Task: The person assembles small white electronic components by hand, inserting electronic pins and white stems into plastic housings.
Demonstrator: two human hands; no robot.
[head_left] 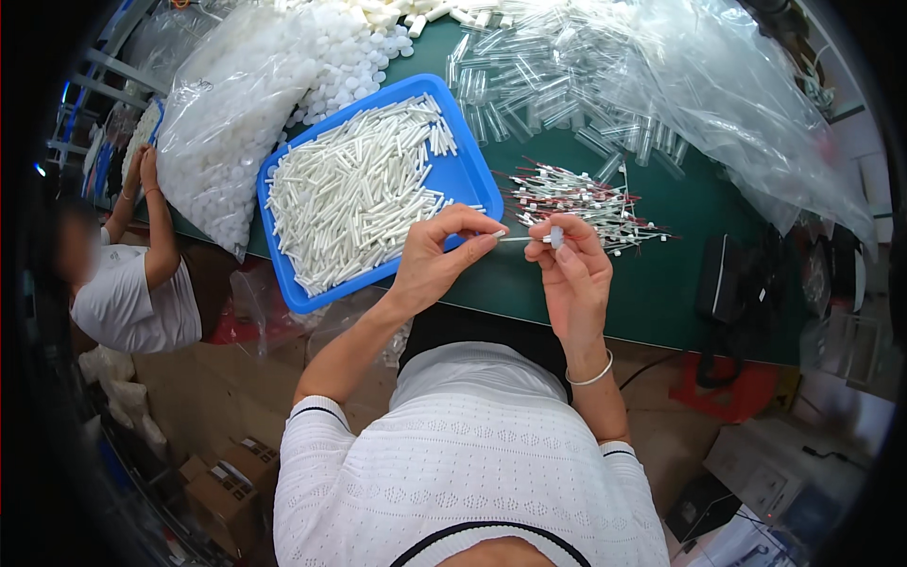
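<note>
My left hand [439,253] pinches a short white stick [500,233] between thumb and index finger, above the right edge of the blue tray [283,274]. Close beside it, my right hand [576,274] is closed on a small translucent white cap [556,236]. A thin pale stem [516,239] bridges the gap between the two sets of fingertips; how it joins the pieces is too small to tell. Many white sticks [354,189] like the pinched one fill the tray. Just beyond my right hand lies a pile of thin wired parts [586,203] with red leads and white ends.
Clear plastic tubes [539,80] are heaped at the back of the green table [652,293], beside a big clear bag [746,123]. A bag of white caps [222,132] spills at left. Another person [142,283] sits further left. Cardboard boxes [227,491] stand on the floor.
</note>
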